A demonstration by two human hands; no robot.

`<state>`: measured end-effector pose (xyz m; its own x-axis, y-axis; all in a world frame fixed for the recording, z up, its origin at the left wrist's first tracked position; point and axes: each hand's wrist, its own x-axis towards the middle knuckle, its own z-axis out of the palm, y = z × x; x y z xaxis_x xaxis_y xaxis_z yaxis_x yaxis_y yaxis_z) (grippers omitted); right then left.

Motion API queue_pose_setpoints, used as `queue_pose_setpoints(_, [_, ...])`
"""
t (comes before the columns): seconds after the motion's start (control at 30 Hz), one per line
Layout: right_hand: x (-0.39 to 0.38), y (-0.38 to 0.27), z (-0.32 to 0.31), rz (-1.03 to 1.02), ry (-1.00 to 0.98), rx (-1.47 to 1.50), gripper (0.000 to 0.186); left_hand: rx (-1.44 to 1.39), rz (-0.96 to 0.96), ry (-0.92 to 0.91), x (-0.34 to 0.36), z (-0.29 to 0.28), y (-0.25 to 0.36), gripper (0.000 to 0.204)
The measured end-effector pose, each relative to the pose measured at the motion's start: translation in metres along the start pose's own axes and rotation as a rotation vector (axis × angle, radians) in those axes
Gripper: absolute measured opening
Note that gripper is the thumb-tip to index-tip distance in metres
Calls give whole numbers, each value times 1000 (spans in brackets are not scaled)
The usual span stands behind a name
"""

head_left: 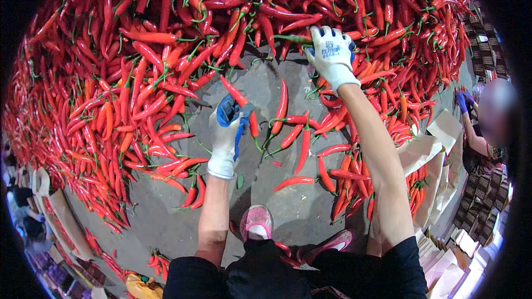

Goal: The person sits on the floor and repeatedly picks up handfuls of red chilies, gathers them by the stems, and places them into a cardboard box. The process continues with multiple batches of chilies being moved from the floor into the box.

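My left hand [226, 133], in a white glove with blue palm, pinches a red chilli [234, 89] above the grey floor. Higher and to the right, my right hand [332, 55], gloved likewise, has its curled fingers on a green chilli [289, 38] at the edge of a big pile of glossy red chillies [155, 55]. A few loose red chillies [302, 149] lie on the floor between and below my hands.
Crumpled paper bags [435, 149] and dark patterned crates [479, 199] line the right. A co-worker's purple-gloved hands [465, 99] are at the right rim. More bags [61, 216] stand at lower left. My pink shoes [256, 222] are on the bare concrete [277, 199].
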<state>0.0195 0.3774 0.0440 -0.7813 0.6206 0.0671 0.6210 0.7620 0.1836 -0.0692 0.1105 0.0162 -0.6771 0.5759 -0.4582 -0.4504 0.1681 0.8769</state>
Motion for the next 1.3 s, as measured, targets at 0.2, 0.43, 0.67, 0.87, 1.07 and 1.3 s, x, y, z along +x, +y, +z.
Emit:
queue_pose_setpoints(0.2, [-86,-12,-1,-356,119,368,38,119,-127,-6,-19,-14,-34,24])
queue_pose_setpoints(0.43, [-142,-24,-22,518,152,1833,26,749,27,114,-39,-23,-43,35])
queue_pose_setpoints(0.67, [-167,0,-8,925,80,1958,29,970,665,101,-53,-29,-39,47])
queue_pose_setpoints(0.87, [-180,23,-1,844,62,1798,26,1428,746,-167,-49,-25,-34,52])
queue_pose_setpoints(1.07, [-194,7,18,621,116,2037,27,1698,925,-337,-35,-67,-26,48])
queue_pose_setpoints(1.3, [-205,44,13,269,312,1241,23,918,478,-399,-51,-15,2,31])
